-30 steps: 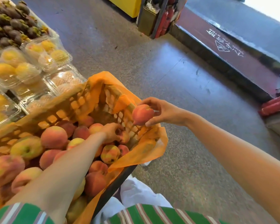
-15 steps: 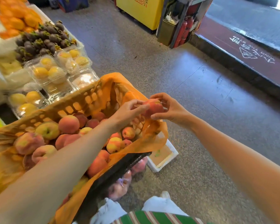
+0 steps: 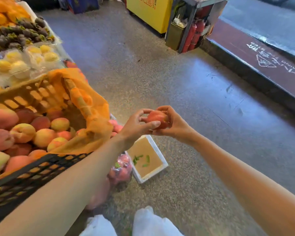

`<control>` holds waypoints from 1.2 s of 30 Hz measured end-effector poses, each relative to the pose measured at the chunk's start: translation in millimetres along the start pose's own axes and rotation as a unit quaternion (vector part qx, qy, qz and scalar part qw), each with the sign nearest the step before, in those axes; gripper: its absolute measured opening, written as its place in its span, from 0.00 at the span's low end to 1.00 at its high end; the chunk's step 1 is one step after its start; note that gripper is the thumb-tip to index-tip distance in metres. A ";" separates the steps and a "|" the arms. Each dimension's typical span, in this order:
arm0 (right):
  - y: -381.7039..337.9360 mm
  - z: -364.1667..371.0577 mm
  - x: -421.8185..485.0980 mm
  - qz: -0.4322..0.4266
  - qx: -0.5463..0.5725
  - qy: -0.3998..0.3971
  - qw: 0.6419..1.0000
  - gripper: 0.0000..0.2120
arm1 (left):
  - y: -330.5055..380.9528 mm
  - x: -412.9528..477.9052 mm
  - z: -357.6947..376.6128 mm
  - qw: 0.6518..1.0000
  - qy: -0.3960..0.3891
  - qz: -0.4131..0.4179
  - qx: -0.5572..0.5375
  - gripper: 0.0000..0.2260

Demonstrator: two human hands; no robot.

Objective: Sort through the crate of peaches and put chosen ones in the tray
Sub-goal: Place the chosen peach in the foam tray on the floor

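1. One peach (image 3: 157, 119) is held in the air between both hands, out past the crate's right corner and above the far end of the tray.
2. The left hand (image 3: 136, 128) grips it from the left, thumb along the near side and fingers curled over the top.
3. The right hand (image 3: 174, 126) grips it from the right, fingers wrapped round the back.
4. The crate (image 3: 32, 172) sits at the left, with its black lattice rim under the left forearm. The peaches (image 3: 24, 132) inside are heaped close to rim height.
5. An orange liner (image 3: 95, 120) spills over the crate's right edge, just beside the left wrist.
6. The white tray (image 3: 144, 148) lies on the floor below the hands, turned at an angle. It holds only a few green scraps.
7. A clear bag of peaches (image 3: 121, 169) touches the tray's left edge, partly beneath the crate.
8. The speckled floor (image 3: 177, 82) lies bare to the right of the tray and beyond it, as far as a raised dark step (image 3: 262, 60).
9. Clear packs of yellow fruit (image 3: 24, 62) press against the crate's far side.
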State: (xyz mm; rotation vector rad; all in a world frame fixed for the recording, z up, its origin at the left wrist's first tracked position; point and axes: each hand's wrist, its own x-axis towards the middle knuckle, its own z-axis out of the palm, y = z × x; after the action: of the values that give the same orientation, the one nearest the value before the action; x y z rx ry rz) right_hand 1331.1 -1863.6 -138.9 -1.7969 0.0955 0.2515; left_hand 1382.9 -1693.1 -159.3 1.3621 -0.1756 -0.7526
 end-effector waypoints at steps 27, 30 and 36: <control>779.4 9.6 130.1 0.289 -0.268 0.026 0.919 0.35 | -689.1 325.7 -89.9 0.916 0.012 -0.217 0.338 0.18; 816.8 19.7 134.4 0.266 -0.290 0.023 0.919 0.38 | -727.5 344.7 -96.7 0.911 0.001 -0.219 0.350 0.19; 835.1 29.9 133.2 0.243 -0.287 0.042 0.926 0.40 | -760.3 356.9 -102.1 0.893 -0.047 -0.242 0.377 0.22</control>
State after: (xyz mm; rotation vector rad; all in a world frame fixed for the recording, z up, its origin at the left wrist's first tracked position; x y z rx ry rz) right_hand 1291.1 -2025.9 -968.4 -2.3498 0.5843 0.6039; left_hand 1415.7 -1829.0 -993.7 2.1541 -0.2193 -1.2453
